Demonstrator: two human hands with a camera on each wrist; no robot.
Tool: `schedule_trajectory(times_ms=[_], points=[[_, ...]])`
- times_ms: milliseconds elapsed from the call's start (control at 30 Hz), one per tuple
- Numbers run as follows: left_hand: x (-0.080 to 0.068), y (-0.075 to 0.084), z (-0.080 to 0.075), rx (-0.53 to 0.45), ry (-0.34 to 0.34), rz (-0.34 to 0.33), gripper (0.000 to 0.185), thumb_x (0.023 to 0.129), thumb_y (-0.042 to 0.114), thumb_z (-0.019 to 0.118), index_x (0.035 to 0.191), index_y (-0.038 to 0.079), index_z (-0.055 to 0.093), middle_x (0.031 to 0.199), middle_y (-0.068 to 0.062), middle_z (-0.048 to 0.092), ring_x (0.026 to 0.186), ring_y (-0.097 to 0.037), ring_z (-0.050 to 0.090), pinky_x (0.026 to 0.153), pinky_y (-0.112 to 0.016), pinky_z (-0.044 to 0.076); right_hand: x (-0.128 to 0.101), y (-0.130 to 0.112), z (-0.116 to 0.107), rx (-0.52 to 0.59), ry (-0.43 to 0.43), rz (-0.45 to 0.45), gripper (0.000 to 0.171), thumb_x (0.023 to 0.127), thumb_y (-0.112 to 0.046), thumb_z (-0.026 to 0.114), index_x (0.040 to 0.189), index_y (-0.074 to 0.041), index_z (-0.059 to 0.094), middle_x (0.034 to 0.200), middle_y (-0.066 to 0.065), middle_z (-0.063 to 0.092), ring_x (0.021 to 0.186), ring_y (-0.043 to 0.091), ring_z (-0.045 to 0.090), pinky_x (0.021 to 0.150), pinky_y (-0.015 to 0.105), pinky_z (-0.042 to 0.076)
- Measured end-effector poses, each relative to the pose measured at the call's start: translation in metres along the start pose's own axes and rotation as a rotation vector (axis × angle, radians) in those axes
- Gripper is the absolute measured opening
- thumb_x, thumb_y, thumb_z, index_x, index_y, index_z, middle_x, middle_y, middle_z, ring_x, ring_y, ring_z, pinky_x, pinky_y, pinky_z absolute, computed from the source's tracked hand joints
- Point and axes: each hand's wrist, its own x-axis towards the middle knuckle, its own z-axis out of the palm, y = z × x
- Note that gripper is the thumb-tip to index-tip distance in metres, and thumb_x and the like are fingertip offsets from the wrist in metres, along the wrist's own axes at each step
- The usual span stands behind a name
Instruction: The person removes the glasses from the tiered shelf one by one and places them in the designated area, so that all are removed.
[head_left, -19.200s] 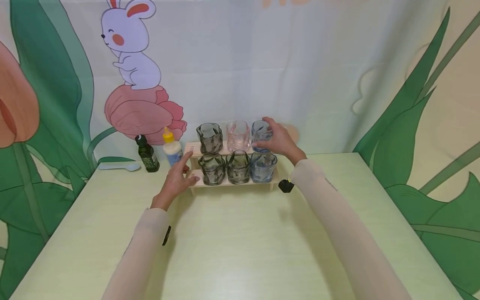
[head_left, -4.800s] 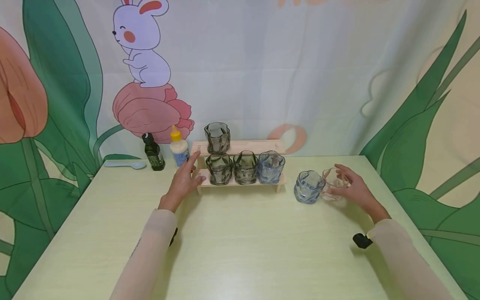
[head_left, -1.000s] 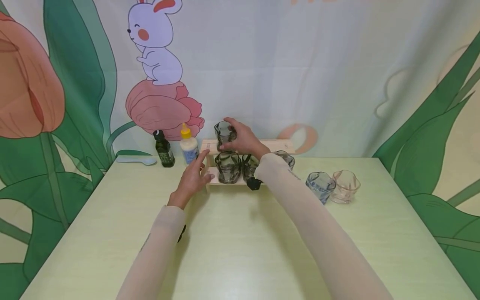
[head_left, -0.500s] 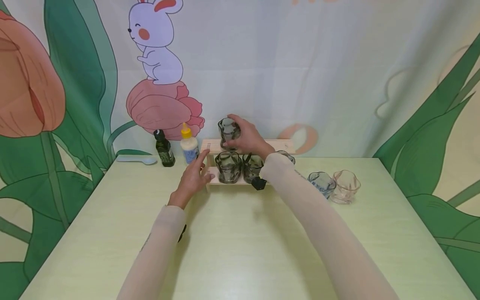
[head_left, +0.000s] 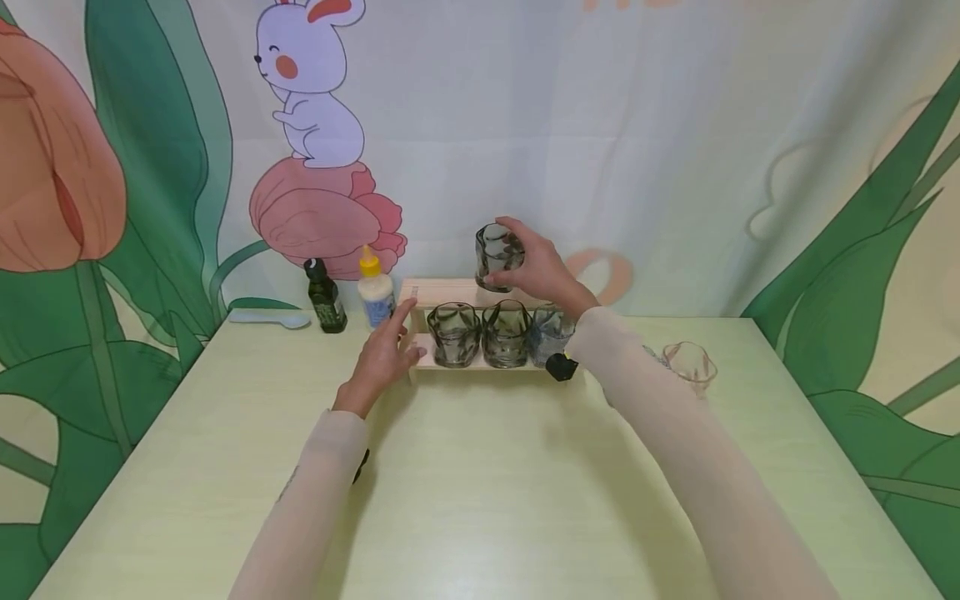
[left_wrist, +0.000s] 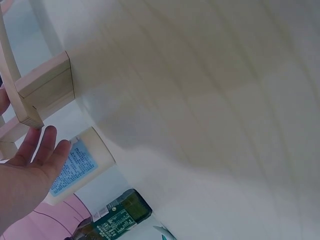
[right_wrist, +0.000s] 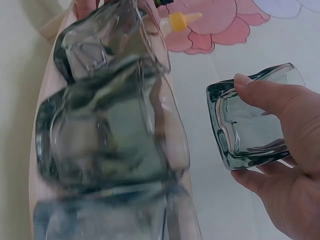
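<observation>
While the right hand holds a grey glass in the air above the rack's top shelf, fingers and thumb curled round its wall, the left hand rests flat against the rack's left end post, fingers straight, gripping nothing. Three glasses sit in a row on the lower shelf, directly under the lifted one. A pink glass stands on the table well to the right; a blue one beside it is mostly hidden by the sleeve. Two bottles stand just left of the rack.

Judgement: carry the glass level and high enough to clear the lower row's rims, keep the grip firm on slick wavy glass, keep the left hand bracing the rack so it does not tip or slide.
</observation>
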Motion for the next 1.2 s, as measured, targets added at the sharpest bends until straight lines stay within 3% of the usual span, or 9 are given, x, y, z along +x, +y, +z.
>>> schedule_trajectory(times_ms=[333, 700, 933, 1200], points=[[0.002, -0.001, 0.0, -0.008, 0.0, 0.008, 0.084, 0.091, 0.014, 0.073, 0.158, 0.028, 0.023, 0.126, -0.024, 0.056, 0.104, -0.041, 0.059, 0.085, -0.055, 0.049, -0.021, 0.021, -0.026, -0.03, 0.049, 0.033, 0.092, 0.085, -0.027, 0.08, 0.159, -0.022, 0.025, 0.16, 0.013, 0.034, 0.143, 0.035, 0.038, 0.108, 0.058, 0.038], [0.0, 0.0, 0.0, -0.002, 0.005, 0.019, 0.085, 0.09, 0.013, 0.074, 0.157, 0.027, 0.024, 0.123, -0.023, 0.056, 0.096, -0.038, 0.059, 0.08, -0.052, 0.049, -0.047, 0.057, -0.054, -0.013, 0.122, 0.05, 0.09, 0.085, -0.025, 0.081, 0.158, -0.021, 0.027, 0.147, 0.019, 0.047, 0.136, 0.036, 0.045, 0.105, 0.058, 0.04], [0.002, 0.001, 0.001, -0.017, -0.005, 0.0, 0.085, 0.091, 0.013, 0.073, 0.158, 0.028, 0.023, 0.127, -0.025, 0.055, 0.105, -0.041, 0.059, 0.086, -0.055, 0.05, -0.073, 0.079, -0.076, -0.027, 0.156, 0.089, 0.088, 0.087, -0.023, 0.079, 0.158, -0.018, 0.027, 0.149, 0.02, 0.045, 0.136, 0.04, 0.042, 0.106, 0.061, 0.037], [0.002, 0.0, 0.001, -0.006, -0.011, 0.001, 0.085, 0.091, 0.013, 0.073, 0.157, 0.029, 0.022, 0.125, -0.023, 0.055, 0.101, -0.039, 0.059, 0.083, -0.053, 0.05, -0.102, 0.097, -0.099, -0.046, 0.198, 0.146, 0.092, 0.087, -0.027, 0.079, 0.159, -0.019, 0.023, 0.151, 0.023, 0.041, 0.139, 0.044, 0.038, 0.109, 0.063, 0.033]])
